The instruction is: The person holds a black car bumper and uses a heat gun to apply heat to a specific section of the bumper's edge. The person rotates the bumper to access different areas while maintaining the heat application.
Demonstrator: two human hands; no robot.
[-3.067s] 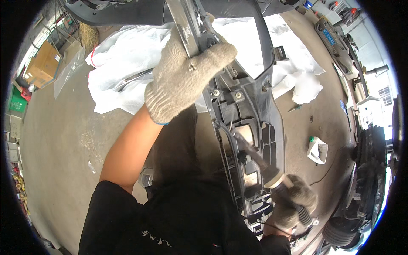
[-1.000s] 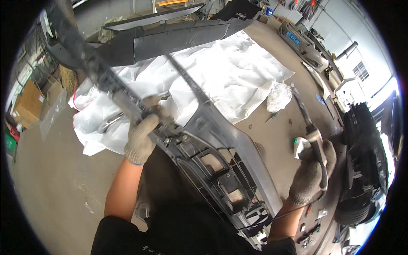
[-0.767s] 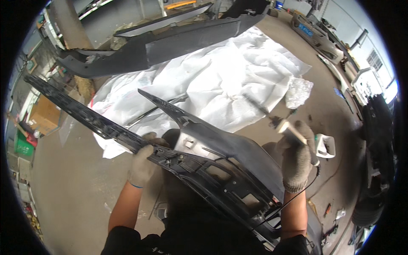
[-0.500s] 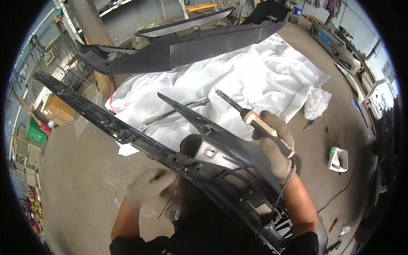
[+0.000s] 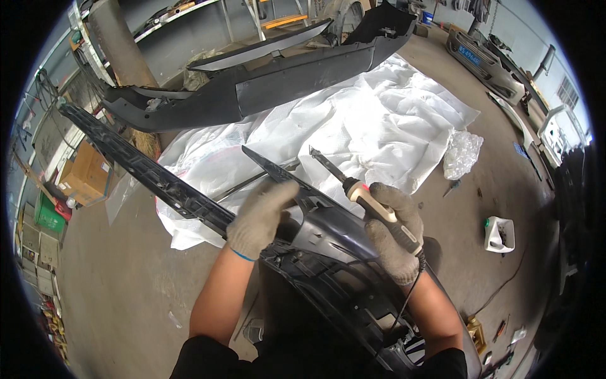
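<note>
Brown cardboard makes up the box (image 5: 85, 172) on the floor to the left. Just right of it, a long arm of the black plastic panel (image 5: 142, 167) juts out; the panel slants down in front of the worker's body. That overhang could tip the panel if nothing steadies it. The left hand (image 5: 262, 218) is blurred over it; I can't tell whether its gloved fingers are together or touching anything. Beyond spreads the white sheet (image 5: 372, 129), and against it shows the tip of the hand tool (image 5: 363, 194); if hot, one dip could scorch plastic. The right hand (image 5: 396, 235) has its fingers clamped round the handle, whose cord (image 5: 410, 292) might snag on the panel.
</note>
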